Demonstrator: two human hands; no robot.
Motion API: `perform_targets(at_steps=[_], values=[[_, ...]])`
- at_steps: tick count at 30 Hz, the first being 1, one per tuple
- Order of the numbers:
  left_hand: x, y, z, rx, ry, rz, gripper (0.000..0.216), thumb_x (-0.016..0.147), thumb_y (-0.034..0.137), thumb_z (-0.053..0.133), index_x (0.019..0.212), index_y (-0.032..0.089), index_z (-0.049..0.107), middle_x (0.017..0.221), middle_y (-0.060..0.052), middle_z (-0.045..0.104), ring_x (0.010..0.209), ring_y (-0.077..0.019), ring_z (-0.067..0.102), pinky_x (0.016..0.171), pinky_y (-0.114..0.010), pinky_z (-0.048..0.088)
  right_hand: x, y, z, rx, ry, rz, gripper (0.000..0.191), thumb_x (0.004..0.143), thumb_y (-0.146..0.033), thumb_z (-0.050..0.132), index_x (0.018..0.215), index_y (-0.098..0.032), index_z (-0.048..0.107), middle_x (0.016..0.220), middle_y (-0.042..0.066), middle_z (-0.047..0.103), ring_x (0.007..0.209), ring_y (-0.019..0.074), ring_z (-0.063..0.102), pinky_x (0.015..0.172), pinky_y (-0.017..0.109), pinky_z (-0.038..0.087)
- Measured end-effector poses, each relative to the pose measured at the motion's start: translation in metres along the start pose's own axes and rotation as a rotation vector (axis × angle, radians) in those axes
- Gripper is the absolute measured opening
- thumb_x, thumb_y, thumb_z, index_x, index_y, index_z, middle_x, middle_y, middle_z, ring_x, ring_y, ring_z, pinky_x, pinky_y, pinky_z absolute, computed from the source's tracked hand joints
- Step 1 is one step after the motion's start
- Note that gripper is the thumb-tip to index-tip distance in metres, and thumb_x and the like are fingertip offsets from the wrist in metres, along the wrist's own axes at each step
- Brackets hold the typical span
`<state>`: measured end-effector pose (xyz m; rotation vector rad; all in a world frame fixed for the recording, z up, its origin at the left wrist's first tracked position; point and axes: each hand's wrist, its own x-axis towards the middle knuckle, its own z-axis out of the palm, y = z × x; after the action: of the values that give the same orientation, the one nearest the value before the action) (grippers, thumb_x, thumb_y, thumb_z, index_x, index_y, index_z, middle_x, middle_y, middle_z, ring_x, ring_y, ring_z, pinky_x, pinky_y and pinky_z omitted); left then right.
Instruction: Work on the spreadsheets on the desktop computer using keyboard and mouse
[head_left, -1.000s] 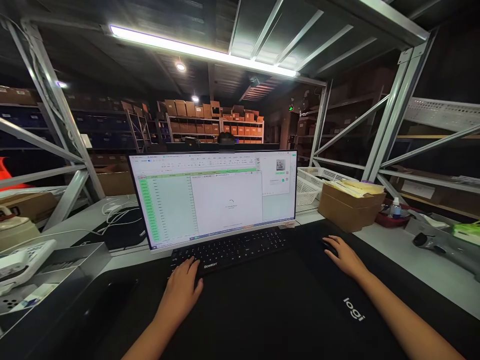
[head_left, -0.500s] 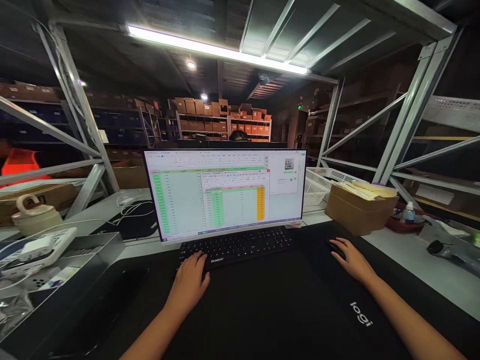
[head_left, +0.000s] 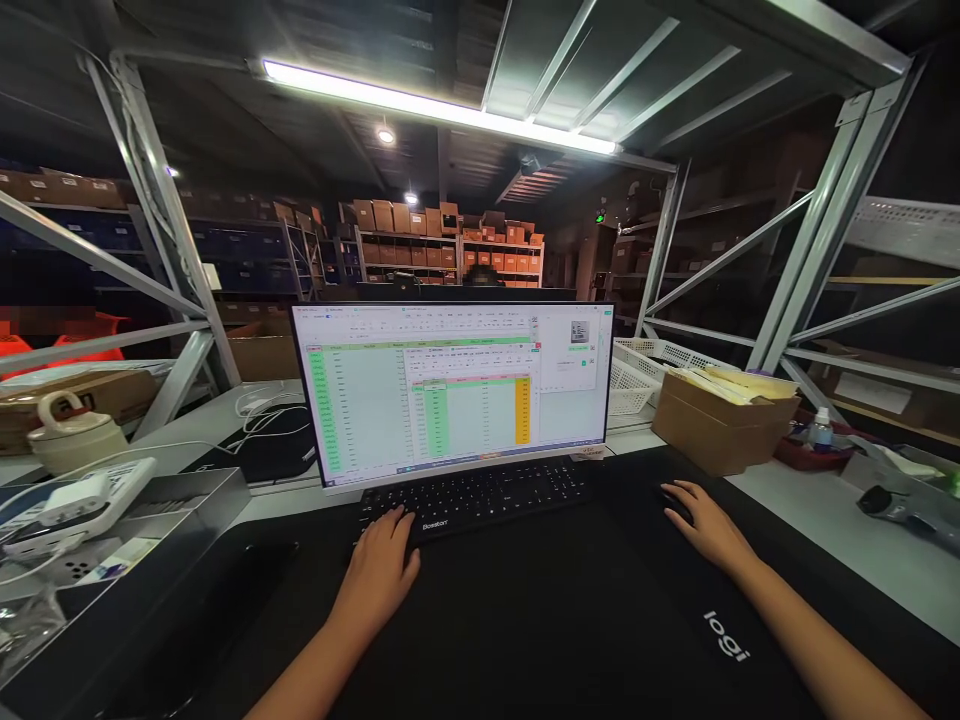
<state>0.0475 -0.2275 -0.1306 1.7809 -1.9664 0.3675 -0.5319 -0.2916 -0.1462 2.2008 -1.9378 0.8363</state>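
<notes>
Our right hand (head_left: 705, 525) curves over a dark mouse (head_left: 666, 495), a light hold with thumb and fingers about it; whether a button is pressed, we cannot tell. Our left hand (head_left: 381, 560) lies palm down and grips nothing, fingers loosely extended over the left end of the black keyboard (head_left: 480, 492), thumb apart. Any key press is too slight to see. Keyboard and mouse both sit on the black desk mat (head_left: 517, 620), the mouse well to the right.

To work neatly, we judge it best to let the wrists lie low, settle the pointer before clicking and rest the left fingers lightly, so no stray key goes down.

The keyboard's front edge reads "Bosston"; the mat says "logi" beside our right forearm. On the monitor (head_left: 367, 400), just behind the keyboard, a smaller table window with green and orange columns overlaps a larger one, its text too fine to read. A carton (head_left: 120, 395) at left bears dark lettering, partly hidden behind a cream bottle (head_left: 79, 447).
</notes>
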Motion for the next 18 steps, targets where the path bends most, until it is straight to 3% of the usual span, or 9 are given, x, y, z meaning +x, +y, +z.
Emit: perform_targets(at_steps=[8,18], values=[[0.0005,-0.0025,0.0033,0.012,0.012,0.005,0.049,0.088,0.027,0.040,0.131,0.012,0.057,0.141,-0.017,0.056,0.132,-0.0317,0.050,0.113,-0.052,0.039,0.0005,-0.0007,0.0011,-0.007,0.038,-0.014,0.044,0.091,-0.050,0.046,0.129,-0.032,0.061,0.140,0.007,0.054,0.128,0.0266,0.055,0.107,0.046,0.048],[0.0006,-0.0041,0.0050,0.005,0.011,0.005,0.050,0.089,0.029,0.038,0.133,0.011,0.056,0.142,-0.017,0.054,0.133,-0.0326,0.048,0.112,-0.053,0.039,-0.0008,-0.0024,-0.0010,-0.009,0.006,0.023,0.049,0.091,-0.051,0.046,0.136,-0.031,0.053,0.142,0.007,0.051,0.127,0.0271,0.056,0.104,0.047,0.050]])
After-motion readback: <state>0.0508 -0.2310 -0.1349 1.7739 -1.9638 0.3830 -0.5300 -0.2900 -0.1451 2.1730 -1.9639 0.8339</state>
